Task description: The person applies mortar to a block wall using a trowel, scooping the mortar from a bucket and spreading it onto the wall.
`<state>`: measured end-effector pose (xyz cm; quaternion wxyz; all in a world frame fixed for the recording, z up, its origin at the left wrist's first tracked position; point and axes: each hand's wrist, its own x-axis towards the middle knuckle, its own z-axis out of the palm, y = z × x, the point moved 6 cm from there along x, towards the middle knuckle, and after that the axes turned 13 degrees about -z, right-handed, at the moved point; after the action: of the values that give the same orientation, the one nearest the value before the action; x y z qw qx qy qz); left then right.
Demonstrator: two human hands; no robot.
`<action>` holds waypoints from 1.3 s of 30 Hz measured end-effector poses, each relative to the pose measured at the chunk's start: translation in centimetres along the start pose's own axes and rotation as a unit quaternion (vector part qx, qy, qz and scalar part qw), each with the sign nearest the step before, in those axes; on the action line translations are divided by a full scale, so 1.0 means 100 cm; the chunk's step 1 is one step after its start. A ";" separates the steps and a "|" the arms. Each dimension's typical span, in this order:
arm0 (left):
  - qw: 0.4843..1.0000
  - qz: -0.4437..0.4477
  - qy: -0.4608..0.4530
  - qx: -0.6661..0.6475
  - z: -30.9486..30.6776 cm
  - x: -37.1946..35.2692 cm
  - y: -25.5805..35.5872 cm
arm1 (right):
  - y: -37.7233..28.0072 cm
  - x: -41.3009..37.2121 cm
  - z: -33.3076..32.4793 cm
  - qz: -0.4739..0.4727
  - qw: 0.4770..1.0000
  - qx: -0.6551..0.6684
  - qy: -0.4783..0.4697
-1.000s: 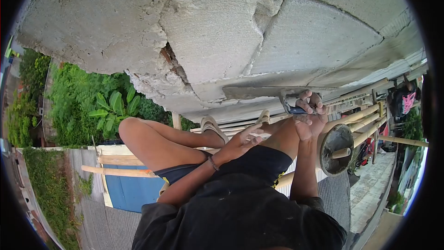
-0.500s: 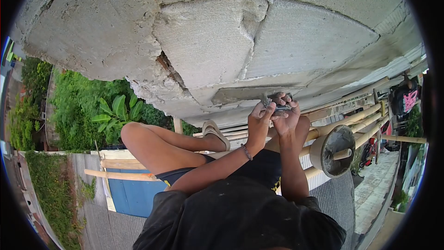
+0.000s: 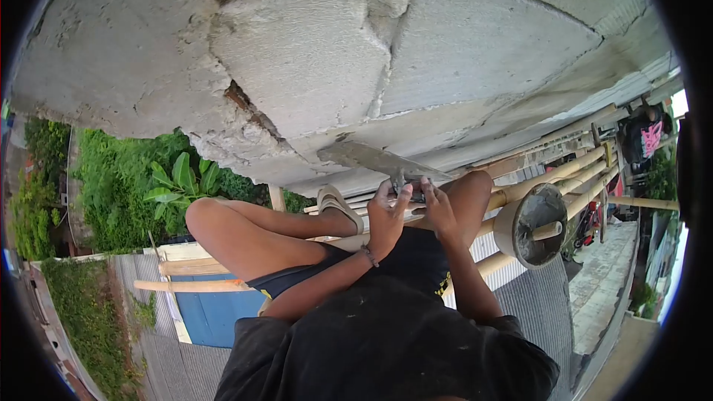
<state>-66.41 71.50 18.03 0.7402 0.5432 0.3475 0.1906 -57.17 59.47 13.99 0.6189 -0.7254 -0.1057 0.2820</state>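
A flat, mortar-smeared trowel with a long blade lies in front of the grey block wall. My left hand, with a dark bracelet at its wrist, is closed round the trowel's handle area. Close beside it, my right hand also grips the handle, its thumb pointing up. Most of the handle is hidden by the fingers. To the right of my knee is a round bucket with grey mortar residue and a pale round stick inside.
Bamboo poles run along the wall at the right. The wall has a broken, rough edge at left with a reddish gap. Below are a blue panel, corrugated roofing and green plants. A dark bag-like item hangs at far right.
Both hands have moved down and left, closer to my body, with the trowel. The blade is now tilted and shows more of its face. The view has shifted slightly.
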 end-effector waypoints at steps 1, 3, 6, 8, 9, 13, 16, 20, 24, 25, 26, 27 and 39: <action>1.000 -0.001 -0.003 0.030 -0.007 -0.003 -0.005 | -0.001 -0.008 0.002 -0.017 0.995 -0.085 -0.049; 0.997 0.000 -0.021 0.073 -0.016 -0.009 -0.011 | 0.001 -0.026 0.000 -0.009 0.973 -0.190 -0.129; 0.989 0.019 -0.039 0.145 -0.018 -0.020 0.017 | -0.034 -0.060 -0.018 0.001 0.950 -0.247 -0.191; 0.967 0.048 -0.043 0.246 -0.026 -0.014 0.013 | -0.064 -0.073 -0.041 -0.057 0.933 -0.266 -0.236; 0.954 0.065 -0.060 0.288 -0.031 -0.008 0.006 | -0.076 -0.079 -0.060 -0.088 0.947 -0.233 -0.204; 0.908 0.075 -0.136 0.389 -0.017 0.001 0.021 | -0.175 -0.115 -0.205 -0.101 0.783 -0.542 0.288; 0.868 0.100 -0.178 0.452 -0.001 0.013 0.026 | -0.170 -0.123 -0.291 -0.059 0.695 -0.633 0.335; 0.828 0.133 -0.219 0.499 0.028 0.015 0.052 | -0.099 -0.074 -0.330 0.164 0.639 -0.751 0.014; 0.785 0.165 -0.235 0.548 0.040 0.015 0.064 | -0.044 -0.039 -0.308 0.360 0.500 -0.750 -0.241; 0.776 0.172 -0.236 0.558 0.042 0.015 0.068 | -0.036 -0.036 -0.310 0.359 0.504 -0.748 -0.239; 0.775 0.175 -0.236 0.560 0.042 0.015 0.073 | -0.025 -0.033 -0.310 0.350 0.481 -0.749 -0.293; 0.783 0.159 -0.232 0.555 0.040 0.016 0.076 | -0.016 -0.032 -0.312 0.340 0.453 -0.747 -0.347; 0.794 0.110 -0.237 0.548 0.036 0.028 0.091 | -0.057 -0.079 -0.333 0.376 0.569 -0.683 -0.262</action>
<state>-60.99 73.97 26.33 0.3517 0.9208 0.1448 -0.0864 -44.58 28.80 24.12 -0.2769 -0.8014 -0.1416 0.5109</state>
